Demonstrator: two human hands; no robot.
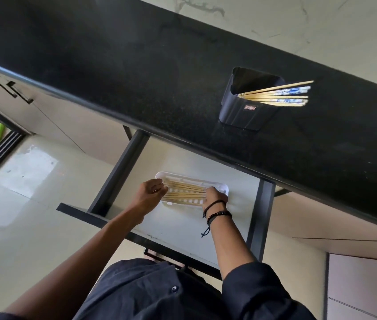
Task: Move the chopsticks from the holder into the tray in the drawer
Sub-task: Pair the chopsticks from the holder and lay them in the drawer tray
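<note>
Chopsticks (186,192) lying left-right in tray (182,176), fingers (162,181) of left hand (151,194) and right hand (215,197) curled on their ends

The small red label (249,108) on the holder (234,115) is unreadable.

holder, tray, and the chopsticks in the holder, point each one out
holder (240,116): head view, on its black front wall.
tray (159,175): head view, on its white far-left rim corner.
chopsticks in the holder (279,95): head view, on the part sticking out.
</note>
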